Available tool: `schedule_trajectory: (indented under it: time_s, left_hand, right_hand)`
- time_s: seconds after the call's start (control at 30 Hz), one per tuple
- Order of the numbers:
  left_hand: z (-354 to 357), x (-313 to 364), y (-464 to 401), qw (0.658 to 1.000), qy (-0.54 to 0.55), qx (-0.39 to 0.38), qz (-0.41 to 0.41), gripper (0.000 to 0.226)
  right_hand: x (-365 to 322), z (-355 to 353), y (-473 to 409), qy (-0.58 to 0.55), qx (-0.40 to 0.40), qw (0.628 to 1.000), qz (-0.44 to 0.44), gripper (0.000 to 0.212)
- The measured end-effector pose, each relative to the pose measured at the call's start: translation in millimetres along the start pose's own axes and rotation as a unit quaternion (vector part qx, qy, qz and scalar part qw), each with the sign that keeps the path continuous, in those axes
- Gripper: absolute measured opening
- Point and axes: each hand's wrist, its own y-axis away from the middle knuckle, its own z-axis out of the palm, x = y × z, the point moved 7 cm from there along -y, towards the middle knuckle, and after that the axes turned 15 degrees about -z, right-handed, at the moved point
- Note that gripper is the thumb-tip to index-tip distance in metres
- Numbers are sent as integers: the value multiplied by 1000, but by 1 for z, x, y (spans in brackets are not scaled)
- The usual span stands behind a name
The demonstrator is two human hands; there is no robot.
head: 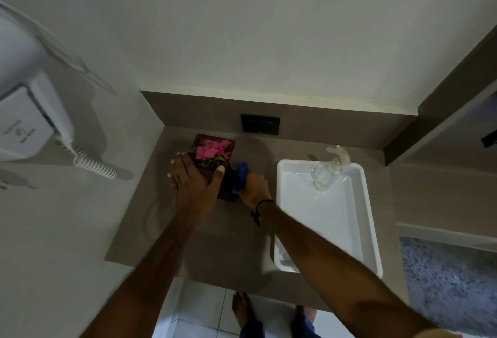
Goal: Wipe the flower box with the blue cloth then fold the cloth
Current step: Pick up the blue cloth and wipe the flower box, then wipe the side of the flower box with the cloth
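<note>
The flower box (215, 160), dark wood with pink blooms, stands near the desk's (188, 230) back left corner. The left hand (193, 179) clasps the box's near end, fingers spread over it. The right hand (254, 190) grips the bunched blue cloth (240, 177) and presses it against the box's right side, beside the white tray (363, 216).

The left hand (194, 179) covers the near half of the flower box (213, 161), hiding its front rim. At three o'clock of the box, the blue cloth (240, 177) is bunched in the right hand (254, 190), its lower end hidden. At nine o'clock, the white wall unit (29, 112) runs off the frame edge, its label too blurred to read.
</note>
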Motion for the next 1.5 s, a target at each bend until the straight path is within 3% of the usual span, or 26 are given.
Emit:
schedule_trajectory:
  time_s: [0.1,0.23,0.3,0.4,0.5,0.63,0.73,0.8,0.9,0.93,0.97,1.07,1.1,1.2,1.27,1.33,1.5]
  left_hand:
    - [-1,-1,-1,1000,9,-8,-4,109]
    - [-1,1,-1,1000,8,-15,-9,108]
    - [-1,0,-1,1000,6,-22,-13,107]
    - [1,0,0,999,-16,-33,-2,105]
    - [-3,0,0,1000,4,-22,-14,108]
    - [-5,3,0,1000,-6,-12,-14,106]
    - [-10,5,1,999,-26,-32,-27,105]
    - [-24,16,9,999,-37,0,-12,102]
    - [-48,51,47,988,28,118,100,83]
    - [-46,59,61,983,72,112,126,76]
    - [-35,67,75,982,122,55,134,68]
    - [21,83,115,946,239,-203,81,28]
    - [41,84,122,924,270,-266,61,16]
    - [101,79,137,891,276,-359,-18,14]
    - [131,71,145,897,228,-372,-65,31]
    - [154,71,155,915,152,-369,-51,32]
    - [172,89,171,947,23,-320,3,43]
  right_hand:
    - [-4,5,6,-8,11,1000,3,32]
    - [-4,11,13,-85,29,995,33,16]
    - [-6,6,12,-141,26,989,38,19]
    - [-12,-12,12,-272,53,959,56,27]
    - [-25,-35,17,-380,79,920,52,11]
    - [-34,-61,37,-449,58,890,42,23]
    - [-26,-78,57,-430,63,899,49,32]
    - [-14,-85,71,-463,68,881,69,40]
    - [3,-98,92,-520,60,849,74,43]
    - [10,-101,97,-526,60,845,77,37]
    - [20,-106,104,-533,63,840,82,34]
    - [49,-116,122,-557,66,825,71,41]
    - [61,-118,128,-549,62,831,68,43]
    - [104,-124,150,-442,71,890,87,50]
    - [131,-127,160,-315,92,938,111,53]
    - [153,-127,169,-194,108,965,140,55]
    - [174,-122,179,-76,155,971,165,48]
